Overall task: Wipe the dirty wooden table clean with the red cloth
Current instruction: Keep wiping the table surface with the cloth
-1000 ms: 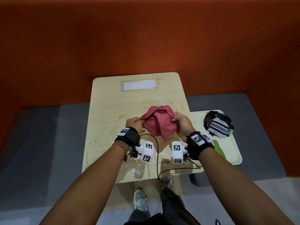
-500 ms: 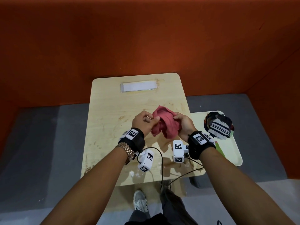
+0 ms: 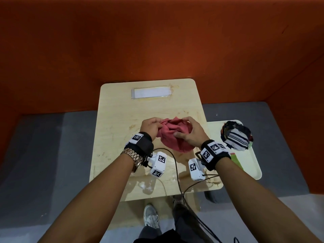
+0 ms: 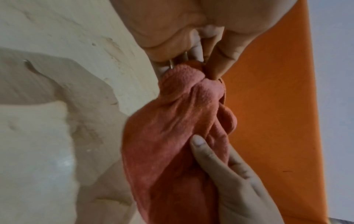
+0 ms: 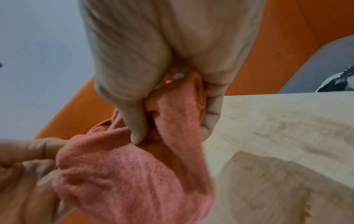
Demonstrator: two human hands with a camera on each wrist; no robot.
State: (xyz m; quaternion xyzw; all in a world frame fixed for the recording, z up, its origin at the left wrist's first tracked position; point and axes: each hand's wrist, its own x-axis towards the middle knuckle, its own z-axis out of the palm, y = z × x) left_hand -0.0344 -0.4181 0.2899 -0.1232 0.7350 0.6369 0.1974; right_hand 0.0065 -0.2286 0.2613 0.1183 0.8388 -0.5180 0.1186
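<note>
Both hands hold the red cloth (image 3: 172,135) bunched up in the air above the middle of the wooden counter (image 3: 122,123), at the centre of the head view. The left hand (image 3: 150,126) pinches a fold at the cloth's upper left, and the right hand (image 3: 190,133) curls its fingers and thumb round the bundle from the right; the wrist views show the same grips close up. The cloth hangs clear of the surface, so it looks as though wiping proper is not under way at this moment and the cloth is being gathered into a pad.

The counter looks far from clean: brownish smears run across its middle, and a whitish wet patch (image 3: 146,185) sits near the lower edge. A white strip (image 3: 151,92) lies at the upper end. Most of the wiping seems left to do.
</note>
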